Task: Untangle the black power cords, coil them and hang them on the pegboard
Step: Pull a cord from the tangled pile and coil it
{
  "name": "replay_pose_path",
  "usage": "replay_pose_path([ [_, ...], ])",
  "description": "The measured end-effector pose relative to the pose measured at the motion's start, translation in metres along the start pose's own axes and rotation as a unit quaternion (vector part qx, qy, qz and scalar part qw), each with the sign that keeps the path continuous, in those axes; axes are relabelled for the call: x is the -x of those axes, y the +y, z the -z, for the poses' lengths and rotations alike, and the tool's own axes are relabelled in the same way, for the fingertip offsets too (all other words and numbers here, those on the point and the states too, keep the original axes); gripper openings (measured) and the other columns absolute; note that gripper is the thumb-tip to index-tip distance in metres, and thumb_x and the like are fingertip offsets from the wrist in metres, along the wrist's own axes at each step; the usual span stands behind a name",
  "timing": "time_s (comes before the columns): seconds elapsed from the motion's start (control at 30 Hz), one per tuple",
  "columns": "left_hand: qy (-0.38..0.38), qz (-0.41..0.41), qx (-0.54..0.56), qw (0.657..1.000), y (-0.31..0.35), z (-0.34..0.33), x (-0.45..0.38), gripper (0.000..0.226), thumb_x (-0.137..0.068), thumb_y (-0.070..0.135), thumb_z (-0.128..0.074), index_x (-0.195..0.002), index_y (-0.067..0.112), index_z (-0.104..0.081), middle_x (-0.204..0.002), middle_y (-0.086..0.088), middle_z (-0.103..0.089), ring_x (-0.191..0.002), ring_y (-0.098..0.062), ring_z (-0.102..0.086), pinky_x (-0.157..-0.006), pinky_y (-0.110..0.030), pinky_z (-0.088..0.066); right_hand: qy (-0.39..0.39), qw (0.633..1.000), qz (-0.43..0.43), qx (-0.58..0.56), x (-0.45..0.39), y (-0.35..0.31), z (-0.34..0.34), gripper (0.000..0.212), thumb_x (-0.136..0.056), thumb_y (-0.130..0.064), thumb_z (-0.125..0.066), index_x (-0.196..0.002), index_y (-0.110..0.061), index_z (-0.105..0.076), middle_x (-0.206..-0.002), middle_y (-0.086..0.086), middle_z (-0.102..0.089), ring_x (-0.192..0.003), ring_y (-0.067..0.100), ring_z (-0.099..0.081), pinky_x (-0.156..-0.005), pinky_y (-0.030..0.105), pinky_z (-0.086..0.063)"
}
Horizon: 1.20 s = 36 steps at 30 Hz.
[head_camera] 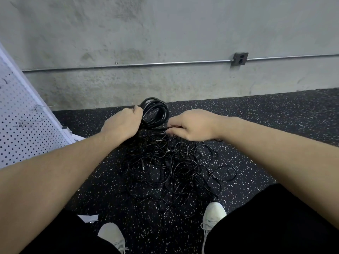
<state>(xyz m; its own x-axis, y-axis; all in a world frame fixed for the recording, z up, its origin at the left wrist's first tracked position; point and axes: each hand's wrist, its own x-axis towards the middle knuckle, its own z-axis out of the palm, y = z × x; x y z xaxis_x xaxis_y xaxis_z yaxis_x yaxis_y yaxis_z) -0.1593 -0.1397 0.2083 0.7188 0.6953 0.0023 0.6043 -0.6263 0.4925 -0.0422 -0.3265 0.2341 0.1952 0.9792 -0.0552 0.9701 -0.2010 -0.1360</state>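
A coil of black power cord (pixel 156 111) stands upright above the floor, gripped on its left side by my left hand (pixel 122 125). My right hand (pixel 190 125) pinches a strand of cord that runs from the bottom of the coil to the right. Below both hands a tangled heap of thin black cords (pixel 174 165) lies spread on the speckled floor. The white pegboard (pixel 22 114) leans at the far left, with metal hooks (pixel 39 107) sticking out of it.
A concrete wall with a metal conduit (pixel 146 64) and a grey outlet box (pixel 240 59) stands behind the cords. My two white shoes (pixel 212 215) and black-clad knees sit at the bottom of the view. The pegboard's base foot (pixel 73 134) rests on the floor near my left wrist.
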Motion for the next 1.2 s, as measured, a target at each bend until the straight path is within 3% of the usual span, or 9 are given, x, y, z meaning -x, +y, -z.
replay_pose_path([
  [0.13, -0.021, -0.065, -0.153, 0.986, 0.014, 0.002, 0.007, 0.081, -0.103, 0.064, -0.001, -0.113, 0.022, -0.07, -0.106, -0.011, -0.068, -0.096, -0.034, -0.062, -0.085, -0.043, -0.042, 0.096, 0.991, 0.035, 0.091, -0.003, 0.001, 0.012, 0.036, -0.104, -0.051, -0.041, -0.116, -0.032, -0.069, -0.096, -0.008, -0.073, -0.087, 0.019, -0.066, -0.071, 0.029, -0.044],
  [0.37, -0.145, -0.149, -0.149, 0.967, 0.029, 0.008, 0.029, 0.111, -0.072, 0.092, 0.01, -0.125, 0.036, -0.069, -0.113, -0.005, -0.072, -0.109, -0.028, -0.065, -0.096, -0.042, -0.048, 0.206, 0.975, -0.057, -0.068, 0.0, 0.016, 0.022, 0.047, -0.064, -0.079, -0.059, -0.08, -0.038, -0.073, -0.082, -0.018, -0.068, -0.081, 0.008, -0.065, -0.074, 0.038, -0.055],
  [0.5, -0.209, -0.226, -0.163, 0.937, 0.034, 0.014, 0.034, 0.096, -0.06, 0.095, -0.001, -0.089, 0.029, -0.066, -0.082, 0.007, -0.067, -0.082, -0.015, -0.064, -0.076, -0.036, -0.045, 0.197, 0.96, -0.085, -0.181, 0.0, 0.018, 0.026, 0.056, -0.039, -0.082, -0.068, -0.061, -0.032, -0.06, -0.075, -0.009, -0.07, -0.068, 0.012, -0.062, -0.066, 0.033, -0.051],
  [0.63, -0.208, -0.242, -0.162, 0.934, 0.032, 0.012, 0.035, 0.086, -0.07, 0.09, -0.009, -0.098, 0.034, -0.068, -0.084, 0.012, -0.067, -0.082, -0.007, -0.063, -0.081, -0.035, -0.049, 0.16, 0.95, -0.093, -0.251, -0.006, 0.018, 0.019, 0.054, -0.04, -0.07, -0.081, -0.063, -0.024, -0.064, -0.071, -0.004, -0.07, -0.065, 0.014, -0.06, -0.065, 0.032, -0.049],
  [0.77, -0.172, -0.212, -0.081, 0.959, 0.025, 0.004, 0.039, 0.067, -0.096, 0.074, -0.016, -0.121, 0.038, -0.068, -0.105, 0.012, -0.071, -0.102, -0.016, -0.066, -0.095, -0.037, -0.049, 0.162, 0.914, -0.116, -0.354, -0.01, 0.02, 0.009, 0.044, -0.068, -0.041, -0.091, -0.098, -0.018, -0.067, -0.092, -0.009, -0.065, -0.077, 0.002, -0.058, -0.075, 0.022, -0.046],
  [0.83, -0.146, -0.196, -0.065, 0.968, 0.024, 0.002, 0.037, 0.06, -0.103, 0.065, -0.016, -0.115, 0.037, -0.068, -0.103, 0.01, -0.07, -0.101, -0.019, -0.065, -0.093, -0.037, -0.048, 0.151, 0.887, -0.163, -0.405, -0.009, 0.022, 0.005, 0.081, -0.072, -0.053, -0.085, -0.138, -0.022, -0.051, -0.121, -0.009, -0.061, -0.102, 0.0, -0.061, -0.086, 0.018, -0.046],
  [0.93, -0.134, -0.167, -0.016, 0.977, 0.022, 0.004, 0.034, 0.063, -0.104, 0.063, -0.014, -0.115, 0.035, -0.069, -0.101, 0.008, -0.072, -0.101, -0.02, -0.066, -0.098, -0.041, -0.048, 0.075, 0.825, -0.221, -0.515, -0.005, 0.021, -0.001, 0.121, -0.061, -0.072, -0.08, -0.158, -0.03, -0.022, -0.138, 0.0, -0.06, -0.118, 0.018, -0.064, -0.099, 0.039, -0.053],
  [1.03, -0.139, -0.156, -0.005, 0.978, 0.021, 0.004, 0.031, 0.067, -0.102, 0.069, -0.01, -0.12, 0.037, -0.066, -0.099, 0.009, -0.072, -0.104, -0.02, -0.066, -0.103, -0.046, -0.047, 0.069, 0.779, -0.202, -0.589, -0.002, 0.019, -0.002, 0.108, -0.074, -0.034, -0.086, -0.159, -0.022, -0.021, -0.114, 0.002, -0.074, -0.104, 0.02, -0.073, -0.103, 0.045, -0.053],
  [1.2, -0.156, -0.121, 0.048, 0.979, 0.019, -0.006, 0.023, 0.084, -0.09, 0.082, -0.011, -0.142, 0.031, -0.051, -0.137, 0.004, -0.064, -0.134, -0.022, -0.053, -0.118, -0.047, -0.033, 0.181, 0.721, -0.195, -0.64, -0.008, 0.015, 0.001, 0.087, -0.076, 0.001, -0.083, -0.151, -0.009, -0.041, -0.106, 0.006, -0.075, -0.097, 0.018, -0.074, -0.099, 0.033, -0.055],
])
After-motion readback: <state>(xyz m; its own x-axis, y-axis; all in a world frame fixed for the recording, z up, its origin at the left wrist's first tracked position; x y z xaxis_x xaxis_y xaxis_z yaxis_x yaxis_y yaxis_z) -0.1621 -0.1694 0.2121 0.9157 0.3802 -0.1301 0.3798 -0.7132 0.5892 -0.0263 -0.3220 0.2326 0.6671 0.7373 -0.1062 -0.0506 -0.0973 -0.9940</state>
